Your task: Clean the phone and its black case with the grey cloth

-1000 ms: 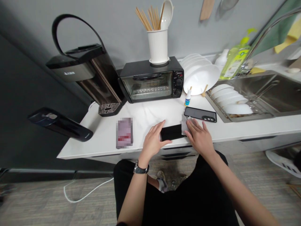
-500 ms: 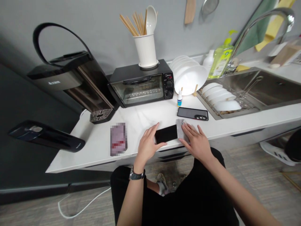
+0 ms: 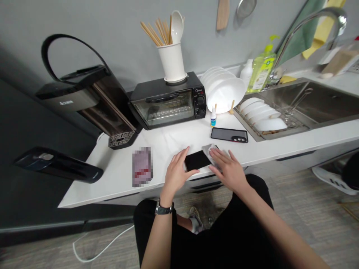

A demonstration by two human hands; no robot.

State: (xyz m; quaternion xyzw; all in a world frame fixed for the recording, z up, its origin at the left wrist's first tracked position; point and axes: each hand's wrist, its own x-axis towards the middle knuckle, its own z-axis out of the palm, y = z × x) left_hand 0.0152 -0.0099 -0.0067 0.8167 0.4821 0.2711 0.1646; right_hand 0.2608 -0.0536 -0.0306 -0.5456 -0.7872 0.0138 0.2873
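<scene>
A black phone (image 3: 196, 160) lies flat on the white counter near its front edge. My left hand (image 3: 177, 172) holds the left end of the phone between thumb and fingers. A thin grey cloth (image 3: 208, 151) covers the phone's right part, pressed under the fingers of my right hand (image 3: 228, 169). Behind them sits an empty-looking black phone case (image 3: 229, 135) with camera cutouts. A small white bottle with a blue label (image 3: 213, 117) stands upright behind the case.
A pixelated packet (image 3: 142, 167) lies to the left. Farther back are a dark dispenser (image 3: 92, 101), a toaster oven (image 3: 169, 106) and white plates (image 3: 226, 93). The sink (image 3: 316, 108) with bowls is at the right; a dark cylindrical object (image 3: 60, 164) is at the far left.
My right hand and the cloth have moved left over the phone. My left hand stays at the phone's left end. The view has shifted slightly.
</scene>
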